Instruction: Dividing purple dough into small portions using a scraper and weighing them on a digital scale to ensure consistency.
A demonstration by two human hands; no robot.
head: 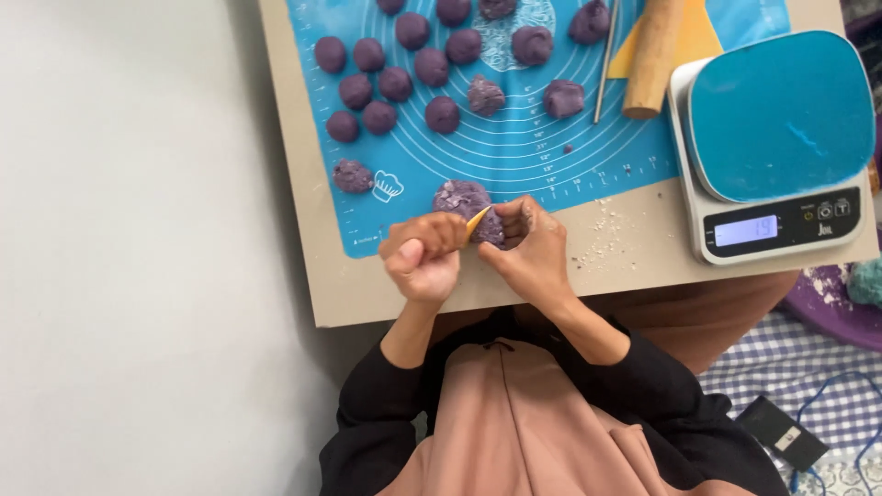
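We hold a small yellow scraper (477,221) in our left hand (421,257), the fingers curled shut around its lower part so that only the pale tip shows. Its long axis runs slantwise, the tip pointing up and to the right in the head view, toward the purple dough lump (491,227) that our right hand (530,250) pinches between thumb and fingers. The two hands meet at the near edge of the blue mat (514,152), and the scraper tip touches the lump held there. Just behind the hands a bigger, rough piece of dough (459,196) lies on the mat, touching the held lump as far as we can tell.

Farther back on the mat we count about eighteen dough balls (395,84), most smooth and round, a few rough; some at the top edge are cut off by the frame, so the count is not firm. One wooden rolling pin (653,57) lies to the right of them, beside one thin metal stick (604,61). One kitchen scale (776,138) stands on the surface (634,253) to the right, well apart from the hands.
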